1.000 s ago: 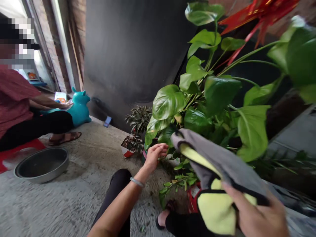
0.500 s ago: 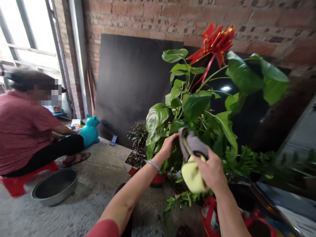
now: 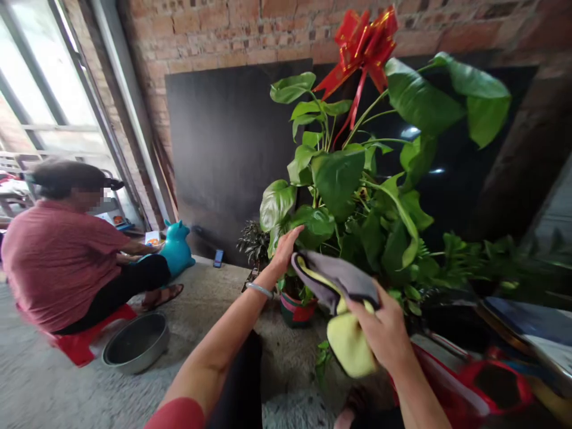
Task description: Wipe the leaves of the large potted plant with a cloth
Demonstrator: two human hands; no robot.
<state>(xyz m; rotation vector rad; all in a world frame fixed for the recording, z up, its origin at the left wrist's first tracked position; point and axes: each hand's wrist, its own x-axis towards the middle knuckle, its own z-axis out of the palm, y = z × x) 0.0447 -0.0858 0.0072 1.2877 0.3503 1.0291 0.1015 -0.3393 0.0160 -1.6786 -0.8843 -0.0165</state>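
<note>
A two-sided grey and yellow cleaning cloth (image 3: 335, 280) with dark edging hangs bunched in my right hand (image 3: 386, 325), whose thumb and fingers are closed on it. My left hand (image 3: 285, 249), with a silver bangle at the wrist, is stretched out at the lower leaves of a tall potted plant (image 3: 338, 179). Its visible fingers are extended, and I cannot tell whether they touch the glossy leaf (image 3: 316, 223) beside them. The cloth's grey end lies just right of that hand. Below is the plant's red and green pot (image 3: 297, 311); a red bow (image 3: 364, 47) tops the plant.
At left a person (image 3: 67, 256) sits on a red stool (image 3: 80, 351) beside a teal animal figure (image 3: 176, 247). A grey basin (image 3: 136, 345) stands on the concrete floor. Dark boards (image 3: 232, 143) lean on the brick wall. Red bags (image 3: 496, 381) lie at lower right.
The view has shifted, so the plant sits farther left and higher. The cloth has spread out leftward, its grey end now lower, near my left hand. My right hand still grips it.
</note>
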